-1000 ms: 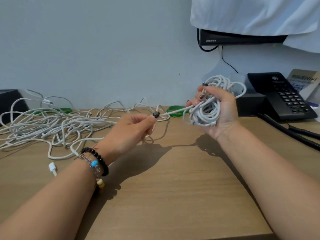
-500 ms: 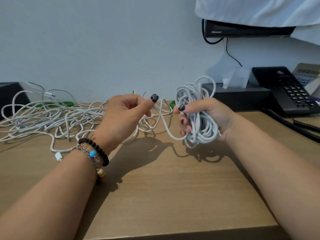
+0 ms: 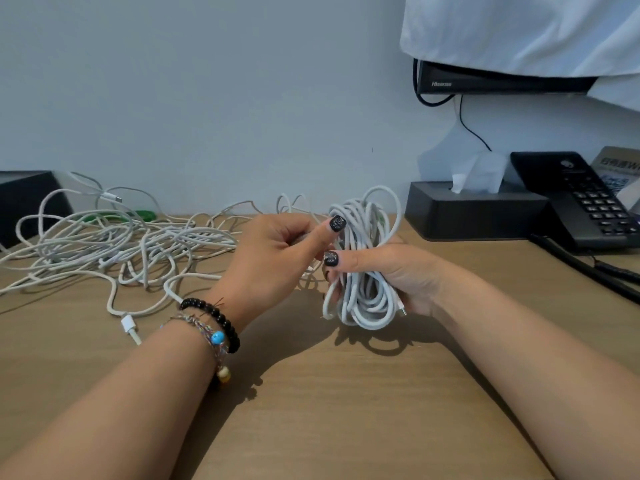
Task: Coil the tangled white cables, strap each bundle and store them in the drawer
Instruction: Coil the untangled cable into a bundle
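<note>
Gripping a coiled white cable bundle (image 3: 362, 261) above the wooden desk (image 3: 311, 393), the right hand (image 3: 391, 275) has fingers and thumb curled round it. Left hand (image 3: 277, 251), just beside, is curled with thumb raised against the coil (what it pinches: cannot tell). Tangled white cables (image 3: 114, 247) lie on the desk at left.

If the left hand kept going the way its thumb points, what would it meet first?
Most likely the coiled cable bundle held by the right hand; the left hand thumb tip already looks almost against it, though depth is unclear.
</note>
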`<state>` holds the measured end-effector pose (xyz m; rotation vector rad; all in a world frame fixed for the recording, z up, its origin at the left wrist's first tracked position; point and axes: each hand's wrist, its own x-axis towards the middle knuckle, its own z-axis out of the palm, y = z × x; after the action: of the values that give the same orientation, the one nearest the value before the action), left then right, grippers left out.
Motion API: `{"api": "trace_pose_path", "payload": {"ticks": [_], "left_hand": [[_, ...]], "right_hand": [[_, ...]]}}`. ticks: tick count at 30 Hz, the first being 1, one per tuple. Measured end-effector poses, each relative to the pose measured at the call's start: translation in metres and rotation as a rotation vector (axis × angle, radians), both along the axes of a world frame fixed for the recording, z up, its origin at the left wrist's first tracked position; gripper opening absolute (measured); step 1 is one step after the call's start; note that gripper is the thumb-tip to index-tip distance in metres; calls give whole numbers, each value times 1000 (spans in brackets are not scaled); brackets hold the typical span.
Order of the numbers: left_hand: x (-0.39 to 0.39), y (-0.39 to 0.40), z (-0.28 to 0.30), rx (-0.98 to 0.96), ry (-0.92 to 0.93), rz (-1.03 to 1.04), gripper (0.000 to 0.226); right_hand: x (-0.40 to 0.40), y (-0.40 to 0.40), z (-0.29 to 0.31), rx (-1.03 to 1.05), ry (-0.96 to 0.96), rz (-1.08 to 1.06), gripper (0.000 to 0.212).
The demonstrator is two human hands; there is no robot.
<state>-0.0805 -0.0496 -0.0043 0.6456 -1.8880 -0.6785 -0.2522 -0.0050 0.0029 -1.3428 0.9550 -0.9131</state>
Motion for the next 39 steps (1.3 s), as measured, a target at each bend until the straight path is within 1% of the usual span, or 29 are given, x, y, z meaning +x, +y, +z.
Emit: {"api": "trace_pose_path", "payload": {"ticks": [5, 6, 8, 10, 12, 14, 17, 19, 21, 23, 25, 27, 28, 30, 31, 32, 34, 36, 37, 39], "left_hand": [[2, 1, 2, -7, 4, 114, 55], [3, 1, 1, -25, -23, 140, 55], [4, 0, 0, -91, -144, 196, 49], [4, 1, -1, -163, -302, 263, 40], [3, 3, 1, -223, -409, 312, 32], [1, 5, 3, -249, -449, 320, 27], [1, 3, 4, -205, -453, 327, 23], [4, 2, 2, -145, -402, 329, 23], [5, -1, 0, -75, -321, 310, 25], [4, -5, -2, 5, -228, 292, 28], [3, -8, -3, 69, -157, 281, 29], [2, -7, -3, 57, -159, 288, 29], [1, -6, -3, 26, -178, 298, 28], [1, -5, -3, -22, -208, 318, 28], [0, -5, -4, -30, -226, 326, 28], [1, -5, -4, -30, -252, 335, 28], [1, -4, -4, -21, -321, 355, 29], [1, -3, -4, -13, -379, 371, 30], [1, -2, -3, -10, -393, 376, 30], [0, 0, -2, 7, -382, 362, 30]], "right_hand": [[4, -3, 1, -135, 108, -236, 8], [4, -5, 1, -167, 111, -302, 10], [-1, -10, 2, -198, 88, -429, 12], [-8, -13, 4, -178, 38, -555, 9], [-18, -17, 6, -146, -74, -705, 9], [-26, -21, 8, -143, -212, -823, 12], [-34, -26, 7, -124, -362, -930, 15], [-34, -27, 8, -62, -457, -843, 18], [-31, -24, 7, -5, -499, -665, 18], [-24, -18, 5, 11, -434, -501, 15], [-16, -13, 3, 2, -354, -383, 7], [-13, -12, 0, 21, -338, -308, 4], [-13, -12, 0, 36, -333, -270, 9], [-13, -12, -1, 41, -317, -213, 27], [-12, -12, -1, 32, -300, -199, 28], [-10, -11, -2, 5, -248, -215, 23], [-4, -10, -2, -150, -43, -339, 4], [1, -10, -1, -346, 85, -466, 19], [3, -10, -1, -419, 94, -495, 22], [4, -8, 1, -501, 126, -508, 23]]}}
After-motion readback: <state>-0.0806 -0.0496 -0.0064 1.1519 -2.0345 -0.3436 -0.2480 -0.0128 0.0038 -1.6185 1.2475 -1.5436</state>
